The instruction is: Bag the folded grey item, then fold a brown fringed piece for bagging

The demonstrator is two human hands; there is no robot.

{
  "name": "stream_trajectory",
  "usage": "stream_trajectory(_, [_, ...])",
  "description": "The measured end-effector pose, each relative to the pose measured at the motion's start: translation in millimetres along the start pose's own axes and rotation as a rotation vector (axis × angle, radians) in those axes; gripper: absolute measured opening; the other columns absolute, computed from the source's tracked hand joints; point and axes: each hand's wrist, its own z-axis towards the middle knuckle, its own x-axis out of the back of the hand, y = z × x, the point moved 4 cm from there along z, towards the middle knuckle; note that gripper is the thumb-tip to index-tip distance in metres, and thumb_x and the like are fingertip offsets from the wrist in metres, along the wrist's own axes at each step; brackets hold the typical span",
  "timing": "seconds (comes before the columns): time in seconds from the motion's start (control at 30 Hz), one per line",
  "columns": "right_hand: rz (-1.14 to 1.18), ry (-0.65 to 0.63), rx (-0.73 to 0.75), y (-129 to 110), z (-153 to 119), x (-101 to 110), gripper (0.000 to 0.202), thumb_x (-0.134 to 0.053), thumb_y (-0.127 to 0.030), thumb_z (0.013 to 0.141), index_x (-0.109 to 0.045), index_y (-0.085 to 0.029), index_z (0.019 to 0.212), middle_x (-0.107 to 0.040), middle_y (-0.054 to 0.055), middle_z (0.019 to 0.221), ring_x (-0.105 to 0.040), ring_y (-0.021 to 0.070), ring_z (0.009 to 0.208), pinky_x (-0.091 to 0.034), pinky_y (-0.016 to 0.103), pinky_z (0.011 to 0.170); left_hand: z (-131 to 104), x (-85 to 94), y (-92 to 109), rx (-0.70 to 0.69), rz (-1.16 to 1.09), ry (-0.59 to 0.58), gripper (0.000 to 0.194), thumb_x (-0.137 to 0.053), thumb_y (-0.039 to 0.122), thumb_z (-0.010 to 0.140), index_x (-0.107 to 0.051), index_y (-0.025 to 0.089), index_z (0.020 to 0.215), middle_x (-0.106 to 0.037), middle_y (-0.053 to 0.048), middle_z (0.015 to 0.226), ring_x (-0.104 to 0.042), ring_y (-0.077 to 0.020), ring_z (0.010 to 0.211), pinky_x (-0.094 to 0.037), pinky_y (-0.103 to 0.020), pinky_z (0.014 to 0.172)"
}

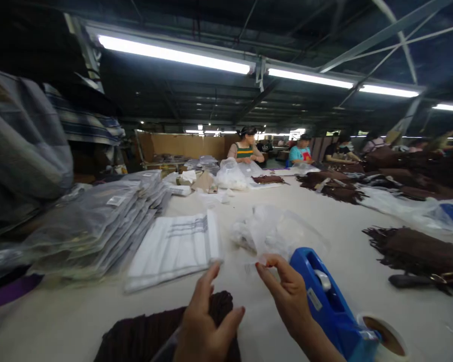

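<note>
My left hand (206, 322) is over a dark brown folded fabric piece (139, 334) at the table's near edge, thumb and forefinger spread apart. My right hand (289, 294) is closed in a pinch, thumb against forefinger, beside a blue tape dispenser (326, 296). A faint, clear scrap seems to show at its fingertips, too blurred to name. Just beyond that hand lies a crumpled clear plastic bag (274, 229). Left of it is a flat stack of white plastic bags (175, 244) with grey printed lines.
Bagged grey goods (94, 216) are piled at the left. Brown fringed items (419, 249) lie on the right, with more brown pieces (328, 186) behind. A roll of tape (387, 334) sits on the dispenser. Co-workers (245, 148) are across the table (256, 198).
</note>
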Motion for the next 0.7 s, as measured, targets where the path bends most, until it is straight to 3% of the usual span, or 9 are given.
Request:
stream_trajectory(0.07, [-0.007, -0.167, 0.074, -14.3, -11.0, -14.2, 0.009, -0.055, -0.025, 0.08, -0.055, -0.02, 0.073, -0.059, 0.0, 0.077, -0.054, 0.0155, 0.075, -0.04, 0.025, 0.07, 15.9, -14.0, 3.1, 0.184, -0.26, -0.033, 0.051, -0.062, 0.03, 0.068, -0.051, 0.019, 0.116, -0.061, -0.007, 0.108, -0.059, -0.0222, 0.094, -0.048, -0.033, 0.08])
stream_trajectory(0.17, [0.062, -0.285, 0.035, -21.1, -19.7, -27.9, 0.009, -0.056, -0.024, 0.08, -0.055, -0.021, 0.072, -0.06, 0.002, 0.088, -0.055, 0.0167, 0.087, -0.04, 0.026, 0.078, 24.9, -19.5, 3.5, 0.408, -0.519, -0.207, 0.016, -0.061, 0.03, 0.066, -0.06, 0.016, 0.073, -0.059, -0.001, 0.066, -0.055, -0.0157, 0.064, -0.045, -0.028, 0.063])
stream_trajectory(0.23, [0.251, -0.352, -0.165, -15.3, -24.6, -39.0, 0.006, -0.06, -0.027, 0.078, -0.056, -0.022, 0.078, -0.06, 0.002, 0.092, -0.055, 0.0171, 0.088, -0.041, 0.026, 0.076, 19.4, -13.2, -2.1, 0.572, -0.743, -0.284, 0.016, -0.061, 0.03, 0.064, -0.054, 0.016, 0.063, -0.053, 0.002, 0.056, -0.049, -0.0121, 0.054, -0.041, -0.025, 0.055])
stream_trajectory(0.3, [0.51, -0.483, -0.445, -6.7, -35.2, -56.4, 0.025, -0.065, -0.03, 0.073, -0.055, -0.024, 0.095, -0.061, 0.001, 0.091, -0.058, 0.0171, 0.083, -0.042, 0.027, 0.072, 8.8, -1.9, -11.4, 0.705, -0.943, -0.279, 0.017, -0.064, 0.027, 0.062, -0.053, 0.015, 0.066, -0.055, 0.002, 0.059, -0.05, -0.0113, 0.054, -0.041, -0.024, 0.056])
stream_trajectory(0.37, [0.69, -0.643, -0.69, -0.4, -51.4, -75.4, 0.047, -0.071, -0.028, 0.065, -0.052, -0.023, 0.108, -0.063, 0.001, 0.083, -0.06, 0.017, 0.075, -0.043, 0.027, 0.067, -3.7, 11.1, -22.8, 0.768, -1.035, -0.25, 0.018, -0.065, 0.024, 0.061, -0.054, 0.014, 0.07, -0.057, 0.001, 0.063, -0.051, -0.0115, 0.057, -0.041, -0.024, 0.058])
stream_trajectory(0.43, [0.751, -0.729, -0.832, 5.2, -67.3, -89.5, 0.052, -0.075, -0.024, 0.058, -0.056, -0.018, 0.105, -0.064, 0.001, 0.076, -0.061, 0.0168, 0.07, -0.042, 0.026, 0.065, -16.7, 25.1, -36.0, 0.794, -1.048, -0.204, 0.017, -0.066, 0.023, 0.062, -0.055, 0.014, 0.071, -0.058, 0.001, 0.064, -0.052, -0.0114, 0.057, -0.041, -0.024, 0.059])
stream_trajectory(0.57, [0.763, -0.596, -0.94, 17.3, -85.9, -100.7, 0.044, -0.077, -0.019, 0.052, -0.061, -0.014, 0.092, -0.066, 0.003, 0.079, -0.06, 0.0153, 0.067, -0.043, 0.025, 0.063, -40.8, 54.5, -59.6, 0.803, -1.01, -0.13, 0.012, -0.063, 0.023, 0.065, -0.059, 0.012, 0.069, -0.058, 0.0, 0.063, -0.052, -0.0108, 0.059, -0.041, -0.022, 0.06])
stream_trajectory(0.7, [0.673, -0.56, -0.941, 20.3, -92.1, -103.6, 0.04, -0.077, -0.019, 0.051, -0.063, -0.015, 0.088, -0.066, 0.001, 0.075, -0.057, 0.0135, 0.063, -0.042, 0.024, 0.059, -55.4, 73.9, -69.6, 0.837, -1.004, -0.198, 0.016, -0.067, 0.023, 0.061, -0.059, 0.013, 0.07, -0.061, -0.001, 0.067, -0.053, -0.0118, 0.062, -0.041, -0.023, 0.061])
